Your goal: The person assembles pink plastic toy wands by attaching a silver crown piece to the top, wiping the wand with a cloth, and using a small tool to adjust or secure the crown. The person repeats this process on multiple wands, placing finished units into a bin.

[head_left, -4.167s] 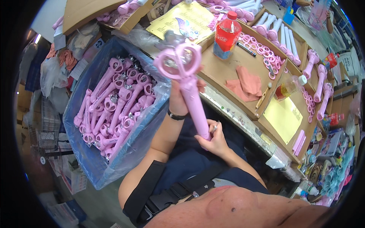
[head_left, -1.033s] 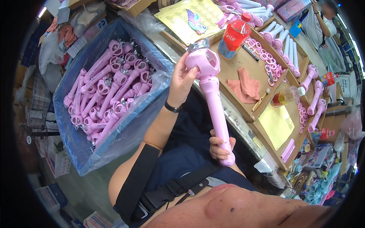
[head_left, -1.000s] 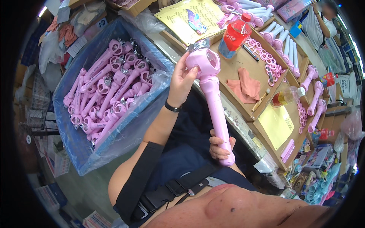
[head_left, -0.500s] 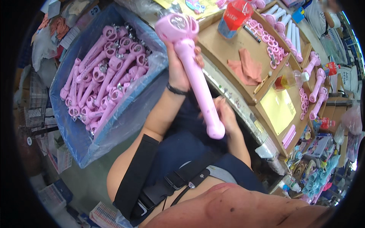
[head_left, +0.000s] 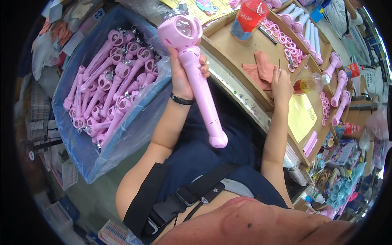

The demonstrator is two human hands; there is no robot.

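A black strap with a buckle crosses the wearer's dark blue clothing, nearest the viewer and below both hands. The left hand is curled around the neck of a pink wand, thumb on one side and fingertips showing on the other. From those fingers the wand's handle slants down and right to a rounded end; its bulbous head, with a silvery top, rises just above them. The right hand is over the edge of a cardboard tray, its fingers closed together on a thin dark rod that juts past the fingertips; the rest is hidden in the hand.

Left of the left fingers, a plastic-lined blue bin holds a heap of similar wands. Just left of the right fingertips lies a crumpled coral cloth. Right of those fingers is a clear bottle with red-and-yellow label; below it, a yellow sheet. Beyond the fingertips are pink rings and a red-labelled bottle. Farthest off, up and right, part of a person in white shows.
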